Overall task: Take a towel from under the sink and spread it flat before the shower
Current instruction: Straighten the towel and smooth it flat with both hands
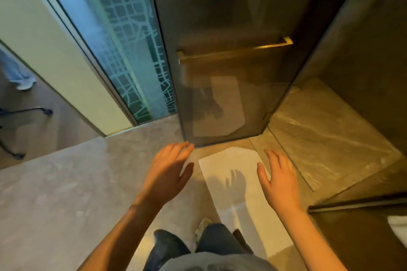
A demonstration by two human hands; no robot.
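A white towel [237,185] lies spread flat on the stone floor, its far end just before the smoked-glass shower door [231,86]. My left hand [169,171] hovers over the floor to the towel's left, fingers straight and holding nothing. To the right of the towel's far end is my right hand [278,179], also with straight fingers and empty, its thumb over the towel's edge. A hand's shadow falls on the towel. My legs and a shoe cover the near part of the towel.
The shower door has a brass bar handle [235,50] and stands ajar; the shower floor [326,134] shows to its right. A patterned glass panel [123,50] and a doorway are at left, with another person's foot [25,84] and chair legs beyond.
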